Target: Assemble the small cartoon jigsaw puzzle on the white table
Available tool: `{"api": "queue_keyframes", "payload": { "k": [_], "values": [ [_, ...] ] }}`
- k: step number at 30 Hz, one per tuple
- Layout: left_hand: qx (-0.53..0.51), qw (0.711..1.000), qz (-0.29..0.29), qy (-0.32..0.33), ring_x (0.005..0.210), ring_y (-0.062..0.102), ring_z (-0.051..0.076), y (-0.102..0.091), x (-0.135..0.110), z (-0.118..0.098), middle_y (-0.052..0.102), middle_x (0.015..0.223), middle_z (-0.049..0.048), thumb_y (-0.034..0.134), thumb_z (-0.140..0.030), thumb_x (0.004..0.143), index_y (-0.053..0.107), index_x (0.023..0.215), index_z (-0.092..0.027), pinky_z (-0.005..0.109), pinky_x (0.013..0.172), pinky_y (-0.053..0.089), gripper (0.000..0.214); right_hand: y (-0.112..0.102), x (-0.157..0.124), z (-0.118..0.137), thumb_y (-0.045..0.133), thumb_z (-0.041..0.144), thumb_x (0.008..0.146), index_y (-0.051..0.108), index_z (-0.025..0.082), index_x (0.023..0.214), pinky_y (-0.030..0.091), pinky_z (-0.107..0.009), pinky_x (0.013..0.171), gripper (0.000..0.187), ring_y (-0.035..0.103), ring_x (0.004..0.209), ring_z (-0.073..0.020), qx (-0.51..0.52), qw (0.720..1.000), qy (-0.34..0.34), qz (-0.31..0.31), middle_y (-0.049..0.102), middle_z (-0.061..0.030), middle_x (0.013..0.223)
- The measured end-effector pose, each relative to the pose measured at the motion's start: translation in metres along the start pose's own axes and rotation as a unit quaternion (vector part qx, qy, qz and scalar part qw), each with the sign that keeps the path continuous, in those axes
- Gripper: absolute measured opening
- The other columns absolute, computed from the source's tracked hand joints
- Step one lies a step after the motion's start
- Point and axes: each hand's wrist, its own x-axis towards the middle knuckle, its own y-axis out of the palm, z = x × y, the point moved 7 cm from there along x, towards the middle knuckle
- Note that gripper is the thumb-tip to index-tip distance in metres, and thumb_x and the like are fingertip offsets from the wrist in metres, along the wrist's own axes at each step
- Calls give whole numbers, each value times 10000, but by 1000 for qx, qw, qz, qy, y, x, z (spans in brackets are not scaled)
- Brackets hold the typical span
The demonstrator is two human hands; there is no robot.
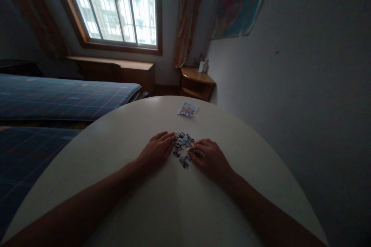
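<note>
Head view, counter (246, 139): pale, smooth, round-rimmed, spreading wide on both sides; mattress (66, 98) past its left edge, wall (295, 96) along the right.
Puzzle pieces (183, 139): heaped between left hand (158, 147) and right hand (209, 157); small, knobbed, bluish.
Left hand: flattish, fingers nearly straight, tips at the heap.
Right hand: fingers curled at pieces; cannot tell whether one is gripped.
Card (188, 110): squarish, printed, beyond the heap.

2 bare arms (101, 193) angled inward; L hand (156, 147) palm-down, fingers (166, 137) nearly straight; R hand (209, 156) lower, w/ fingers bent.
</note>
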Motion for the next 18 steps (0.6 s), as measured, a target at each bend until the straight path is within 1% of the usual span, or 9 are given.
{"api": "queue_keyframes", "payload": {
  "k": [4, 7, 9, 12, 15, 18],
  "values": [
    [8, 1000, 6, 13, 1351, 428, 253, 0, -1, -2, 536, 1427, 11, 379, -294, 1013, 535, 1368, -258, 474, 1136, 346, 389, 4, 0, 0, 658, 220, 861, 740, 279, 994, 449, -371, 848, 167, 618, 915, -208, -6, 1000, -10, 6, 711, -42, 959],
    [9, 1000, -3, 19, 1339, 438, 252, 0, -1, -3, 548, 1413, 21, 391, -278, 1011, 550, 1345, -247, 480, 1128, 356, 371, 4, 0, 0, 659, 196, 841, 715, 266, 1047, 448, -381, 871, 224, 617, 943, -218, -6, 1000, -6, 8, 708, -45, 979],
    [7, 1000, -6, 21, 1327, 447, 253, 0, -1, -3, 561, 1397, 27, 397, -269, 1009, 566, 1319, -241, 486, 1118, 367, 354, 3, 0, 2, 672, 173, 808, 698, 242, 1013, 443, -381, 888, 218, 616, 951, -219, 1, 1000, -3, 8, 705, -44, 973],
    [0, 1000, -12, 29, 1308, 460, 246, 0, -1, -3, 578, 1370, 35, 391, -256, 1010, 585, 1285, -232, 484, 1112, 374, 337, -1, 0, 5, 686, 154, 765, 670, 216, 898, 440, -373, 868, 147, 612, 916, -217, 3, 1000, 0, 7, 692, -43, 925],
    [-10, 999, -11, 32, 1298, 460, 244, -1, -1, -4, 576, 1366, 37, 386, -245, 1011, 588, 1270, -222, 479, 1114, 370, 329, -4, 1, 4, 687, 158, 758, 646, 208, 799, 441, -360, 835, 77, 605, 873, -212, 12, 1000, 6, 5, 674, -37, 871],
    [-19, 999, -6, 33, 1282, 462, 242, -3, 0, -6, 571, 1360, 49, 386, -232, 1009, 583, 1264, -208, 466, 1111, 373, 323, -6, 2, -4, 683, 175, 776, 650, 202, 783, 454, -344, 820, 43, 614, 861, -205, 41, 999, 25, -7, 675, -38, 862]
  ]
}}
